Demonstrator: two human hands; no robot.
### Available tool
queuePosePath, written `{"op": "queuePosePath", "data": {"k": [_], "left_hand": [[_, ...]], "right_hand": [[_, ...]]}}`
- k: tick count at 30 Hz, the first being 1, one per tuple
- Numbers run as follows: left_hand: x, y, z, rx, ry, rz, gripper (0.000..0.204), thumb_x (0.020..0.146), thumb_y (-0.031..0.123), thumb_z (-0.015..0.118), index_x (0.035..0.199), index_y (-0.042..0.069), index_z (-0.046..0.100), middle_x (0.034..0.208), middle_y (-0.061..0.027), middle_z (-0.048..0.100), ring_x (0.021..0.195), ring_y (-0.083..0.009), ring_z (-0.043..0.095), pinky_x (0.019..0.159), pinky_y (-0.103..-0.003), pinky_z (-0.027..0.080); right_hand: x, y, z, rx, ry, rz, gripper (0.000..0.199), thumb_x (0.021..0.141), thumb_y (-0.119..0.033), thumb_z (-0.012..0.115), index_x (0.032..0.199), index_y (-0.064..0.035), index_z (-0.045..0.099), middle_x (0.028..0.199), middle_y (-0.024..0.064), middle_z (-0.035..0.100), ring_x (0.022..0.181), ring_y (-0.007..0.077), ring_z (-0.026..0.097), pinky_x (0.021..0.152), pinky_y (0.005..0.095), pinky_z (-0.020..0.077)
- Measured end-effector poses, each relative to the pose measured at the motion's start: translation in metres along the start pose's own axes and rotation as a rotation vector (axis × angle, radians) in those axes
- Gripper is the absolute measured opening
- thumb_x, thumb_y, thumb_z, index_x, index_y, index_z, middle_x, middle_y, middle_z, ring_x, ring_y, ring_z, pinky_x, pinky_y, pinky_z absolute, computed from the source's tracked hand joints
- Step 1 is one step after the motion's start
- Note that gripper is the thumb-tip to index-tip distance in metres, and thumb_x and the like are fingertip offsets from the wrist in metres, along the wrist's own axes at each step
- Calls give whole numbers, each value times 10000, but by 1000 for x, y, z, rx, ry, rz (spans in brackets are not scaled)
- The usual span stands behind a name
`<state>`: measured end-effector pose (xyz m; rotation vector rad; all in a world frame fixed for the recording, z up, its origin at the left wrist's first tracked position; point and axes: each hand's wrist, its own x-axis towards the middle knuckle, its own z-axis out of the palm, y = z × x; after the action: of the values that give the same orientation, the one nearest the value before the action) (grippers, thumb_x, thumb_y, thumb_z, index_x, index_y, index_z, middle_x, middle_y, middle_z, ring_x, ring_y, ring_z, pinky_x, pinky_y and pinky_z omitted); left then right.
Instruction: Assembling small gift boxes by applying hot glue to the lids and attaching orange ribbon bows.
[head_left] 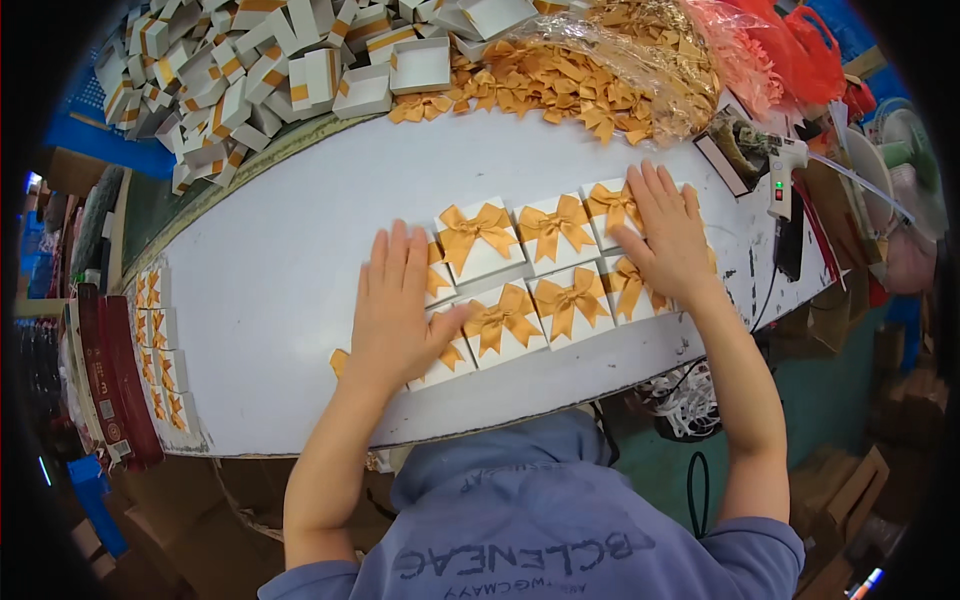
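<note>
Two rows of small white gift boxes (pixel 492 262) with gold ribbon bows (pixel 476 237) on top lie side by side in front of me on a white table. My left hand (pixel 397 300) lies flat over the left end of the rows, fingers stretched forward and thumb reaching toward a bow. At the right end my right hand (pixel 665 235) rests flat over the boxes, fingers extended, partly covering a bow. Both hands are open and touch the group from above or at its sides. The boxes under my palms are partly hidden.
White box parts (pixel 280 80) are heaped at the far left, beside a pile of loose gold bows (pixel 570 85) partly under clear plastic. A glue gun (pixel 785 175) stands at the right edge, its cable hanging down. More bow-topped boxes (pixel 165 350) line the table's left end.
</note>
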<state>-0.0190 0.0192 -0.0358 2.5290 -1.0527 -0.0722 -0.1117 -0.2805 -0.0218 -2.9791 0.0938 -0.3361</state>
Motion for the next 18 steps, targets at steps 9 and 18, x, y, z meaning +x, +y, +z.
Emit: {"op": "queuePosePath", "data": {"k": [9, 18], "left_hand": [[20, 18, -47, 132, 186, 69, 682, 797, 311, 593, 1333, -10, 320, 1391, -223, 287, 1290, -392, 250, 1058, -494, 155], [38, 32, 4, 103, 99, 167, 464, 786, 244, 620, 1124, -61, 527, 1170, -167, 516, 1139, -314, 443, 966, -446, 337]], "right_hand": [[-21, 48, -11, 40, 177, 65, 642, 849, -322, 515, 1392, -92, 258, 1438, 179, 227, 1326, 339, 218, 1063, 480, 161], [-26, 42, 3, 112, 33, 179, 598, 846, -290, 545, 1365, -90, 325, 1427, 197, 246, 1324, 348, 225, 1059, 489, 152]]}}
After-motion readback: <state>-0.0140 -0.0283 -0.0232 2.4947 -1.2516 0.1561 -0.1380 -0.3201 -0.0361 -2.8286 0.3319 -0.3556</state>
